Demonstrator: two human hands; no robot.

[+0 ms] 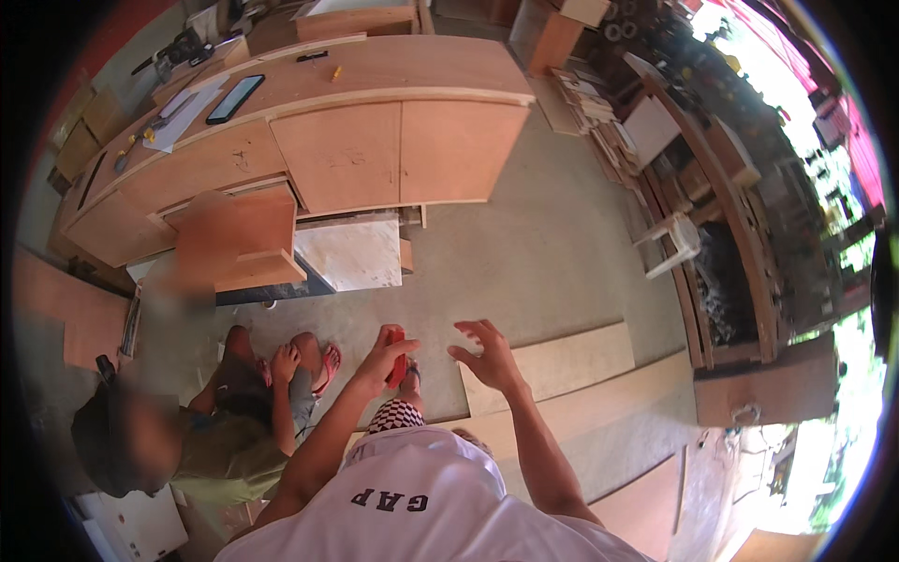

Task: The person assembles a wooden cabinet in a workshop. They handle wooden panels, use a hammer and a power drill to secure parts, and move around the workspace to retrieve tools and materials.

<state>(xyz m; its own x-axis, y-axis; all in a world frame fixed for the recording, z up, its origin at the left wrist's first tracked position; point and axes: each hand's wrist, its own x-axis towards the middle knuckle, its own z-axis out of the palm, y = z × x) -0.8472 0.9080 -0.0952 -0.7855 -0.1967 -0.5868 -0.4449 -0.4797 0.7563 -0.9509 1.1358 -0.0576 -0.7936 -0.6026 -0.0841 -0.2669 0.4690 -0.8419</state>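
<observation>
My left hand [379, 362] is closed round a small red elongated object [399, 360], whose exact kind I cannot make out. To its right, my right hand [487, 356] hangs in the air with thumb and fingers apart and nothing between them. Both hands are in front of my body, above the floor. Below the left hand shows one of my feet [412, 377]. In front of me stands a long wooden cabinet [351, 155] with a drawer [267, 229] pulled out.
A co-worker [225, 450] sits low at my left, close to my left arm. Wooden boards [562, 370] lie on the floor at my right. On the cabinet top lie a phone [235, 99] and papers [187, 114]. A white stool [672, 242] stands by the cluttered bench at right.
</observation>
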